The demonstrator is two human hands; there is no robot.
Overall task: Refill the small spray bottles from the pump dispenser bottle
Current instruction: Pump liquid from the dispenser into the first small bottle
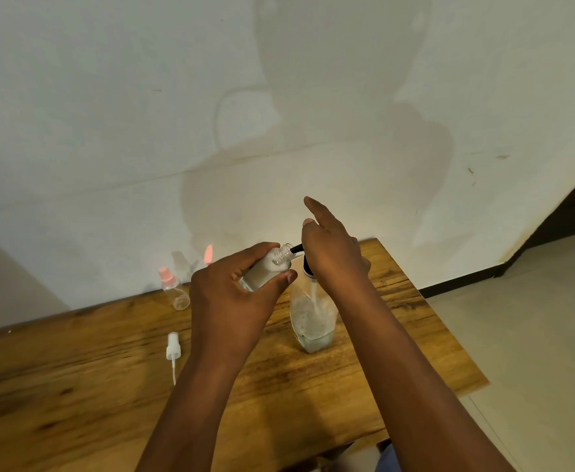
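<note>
i saw the left hand point(235, 287) gripping a small uncapped spray bottle point(268, 270), tilted, its mouth at the black nozzle of the pump dispenser bottle point(312, 318) standing on the wooden table point(75, 369). the right hand point(333, 253) pressed the pump head, forefinger straight.

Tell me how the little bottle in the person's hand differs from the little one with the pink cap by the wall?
The held spray bottle is tilted in the left hand, its neck open at the pump dispenser's black spout; the pink-capped spray bottle stands untouched on the table. The held one looks cloudy with liquid; the capped one looks clear, seemingly empty. Both are small and see-through.
</note>
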